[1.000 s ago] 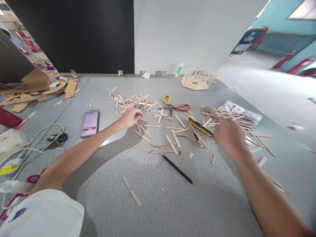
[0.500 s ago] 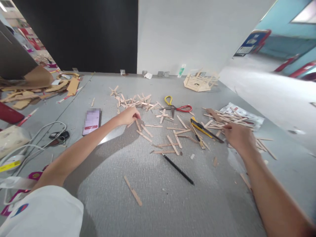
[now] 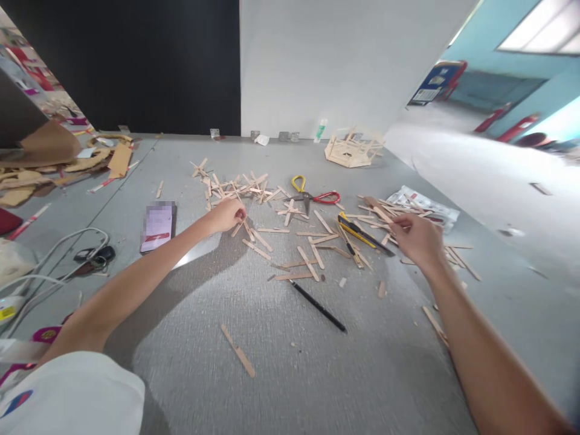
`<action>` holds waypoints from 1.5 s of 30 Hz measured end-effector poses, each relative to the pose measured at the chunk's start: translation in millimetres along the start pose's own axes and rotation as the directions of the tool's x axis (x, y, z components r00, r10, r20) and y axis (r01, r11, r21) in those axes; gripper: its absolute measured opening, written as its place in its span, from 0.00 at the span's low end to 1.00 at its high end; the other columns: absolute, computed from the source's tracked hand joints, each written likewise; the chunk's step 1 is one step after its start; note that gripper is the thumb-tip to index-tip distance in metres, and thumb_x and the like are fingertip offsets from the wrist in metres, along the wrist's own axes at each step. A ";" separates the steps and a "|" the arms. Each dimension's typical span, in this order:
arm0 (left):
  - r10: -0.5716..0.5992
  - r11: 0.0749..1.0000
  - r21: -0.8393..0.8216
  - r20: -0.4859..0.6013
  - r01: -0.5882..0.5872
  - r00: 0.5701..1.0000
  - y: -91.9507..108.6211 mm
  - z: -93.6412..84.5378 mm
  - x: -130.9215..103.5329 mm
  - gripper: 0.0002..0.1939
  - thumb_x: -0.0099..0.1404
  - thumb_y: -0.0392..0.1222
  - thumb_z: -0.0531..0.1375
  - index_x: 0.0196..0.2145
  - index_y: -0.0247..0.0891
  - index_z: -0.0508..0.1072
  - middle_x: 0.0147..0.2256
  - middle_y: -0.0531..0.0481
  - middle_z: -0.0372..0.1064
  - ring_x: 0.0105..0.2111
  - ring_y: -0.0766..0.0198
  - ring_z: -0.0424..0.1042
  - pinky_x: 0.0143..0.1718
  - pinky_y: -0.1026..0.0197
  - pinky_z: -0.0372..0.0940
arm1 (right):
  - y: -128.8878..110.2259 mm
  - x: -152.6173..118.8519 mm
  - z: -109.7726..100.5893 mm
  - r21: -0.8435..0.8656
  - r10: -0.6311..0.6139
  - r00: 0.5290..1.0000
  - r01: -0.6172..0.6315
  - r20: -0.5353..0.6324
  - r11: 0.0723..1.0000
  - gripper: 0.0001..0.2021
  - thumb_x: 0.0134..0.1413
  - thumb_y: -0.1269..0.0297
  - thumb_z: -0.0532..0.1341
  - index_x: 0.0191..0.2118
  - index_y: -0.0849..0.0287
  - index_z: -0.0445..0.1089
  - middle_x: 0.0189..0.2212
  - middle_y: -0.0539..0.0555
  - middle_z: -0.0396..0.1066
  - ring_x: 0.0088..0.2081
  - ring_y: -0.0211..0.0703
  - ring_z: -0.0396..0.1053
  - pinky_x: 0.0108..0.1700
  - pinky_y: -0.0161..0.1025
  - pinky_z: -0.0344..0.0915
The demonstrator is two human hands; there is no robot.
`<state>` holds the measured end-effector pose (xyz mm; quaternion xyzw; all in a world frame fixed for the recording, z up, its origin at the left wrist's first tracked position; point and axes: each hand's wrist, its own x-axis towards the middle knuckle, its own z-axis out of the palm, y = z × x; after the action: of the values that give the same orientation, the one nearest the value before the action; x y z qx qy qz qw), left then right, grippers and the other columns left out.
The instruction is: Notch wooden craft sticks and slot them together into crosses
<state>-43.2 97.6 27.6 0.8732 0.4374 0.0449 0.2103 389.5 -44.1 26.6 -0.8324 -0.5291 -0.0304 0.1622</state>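
My left hand (image 3: 229, 214) is pinched on a thin wooden craft stick (image 3: 248, 231) at the near edge of a loose heap of craft sticks (image 3: 235, 186). On the other side, my right hand (image 3: 417, 238) has thumb and fingers closed on the end of another craft stick (image 3: 384, 212), above a second pile of sticks (image 3: 408, 208). A yellow utility knife (image 3: 357, 229) lies just left of the right hand. Several loose sticks, some notched, are scattered between the hands.
Scissors (image 3: 307, 197) with one yellow and one red handle lie open mid-table. Behind them stand a wooden stick frame (image 3: 348, 151) and a small tube (image 3: 321, 130). A black pen (image 3: 318, 307) lies in front; a phone (image 3: 157, 226), cables and keys (image 3: 97, 255) are at left.
The view has swung slightly right. My right hand has drawn a little back from the pile and now shows a craft stick in its fingers. My left hand stays about where it was.
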 end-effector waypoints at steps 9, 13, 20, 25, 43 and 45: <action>0.085 0.995 -0.029 -0.199 -0.093 0.976 46.0 8.2 -19.0 0.14 0.74 0.31 0.52 0.44 0.34 0.78 0.42 0.40 0.78 0.39 0.57 0.76 0.46 0.54 0.69 | -70.9 -46.3 1.8 0.220 -0.279 0.955 0.294 -0.097 0.930 0.12 0.67 0.65 0.56 0.46 0.59 0.77 0.44 0.59 0.79 0.38 0.47 0.75 0.48 0.42 0.67; 0.146 0.983 -0.085 -0.168 -0.162 0.975 66.8 12.8 -31.7 0.14 0.75 0.36 0.52 0.44 0.35 0.78 0.36 0.43 0.78 0.30 0.61 0.74 0.37 0.59 0.66 | -97.8 -75.1 8.1 0.371 -0.509 0.856 0.503 -0.091 0.781 0.12 0.68 0.63 0.56 0.43 0.56 0.77 0.38 0.57 0.79 0.35 0.46 0.74 0.42 0.41 0.69; 0.246 0.958 -0.141 -0.054 -0.252 0.968 96.5 25.1 -53.9 0.20 0.78 0.42 0.50 0.30 0.39 0.73 0.26 0.50 0.71 0.27 0.62 0.71 0.34 0.61 0.60 | -125.3 -112.3 16.2 0.522 -0.642 0.766 0.560 -0.030 0.643 0.12 0.68 0.62 0.55 0.42 0.54 0.77 0.33 0.54 0.78 0.30 0.45 0.73 0.37 0.41 0.70; 0.277 0.948 -0.156 -0.034 -0.278 0.960 101.4 42.5 -59.9 0.23 0.80 0.44 0.46 0.28 0.39 0.70 0.24 0.51 0.68 0.26 0.63 0.68 0.33 0.61 0.58 | -130.4 -124.5 26.7 0.552 -0.645 0.761 0.568 -0.070 0.610 0.11 0.69 0.64 0.55 0.42 0.54 0.76 0.33 0.54 0.78 0.32 0.45 0.74 0.36 0.40 0.69; 0.219 0.940 -0.238 -0.127 -0.245 0.967 80.2 80.7 -52.8 0.25 0.81 0.50 0.42 0.33 0.37 0.71 0.24 0.52 0.64 0.25 0.63 0.66 0.31 0.63 0.54 | -124.0 -139.4 40.2 0.368 -0.495 0.774 0.627 -0.396 0.687 0.11 0.67 0.74 0.56 0.50 0.59 0.72 0.40 0.59 0.79 0.39 0.49 0.76 0.46 0.45 0.68; 0.198 0.938 -0.263 -0.130 -0.226 0.972 79.4 78.9 -51.8 0.23 0.81 0.48 0.44 0.35 0.37 0.71 0.24 0.53 0.64 0.25 0.64 0.66 0.31 0.63 0.54 | -122.5 -142.0 40.9 0.324 -0.494 0.761 0.634 -0.420 0.702 0.12 0.66 0.75 0.56 0.50 0.58 0.72 0.38 0.57 0.79 0.39 0.49 0.76 0.46 0.46 0.66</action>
<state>4.9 -10.8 -6.3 0.8741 0.3400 0.1719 0.3013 213.2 -107.9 -14.5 -0.5512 -0.7217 -0.0831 0.4104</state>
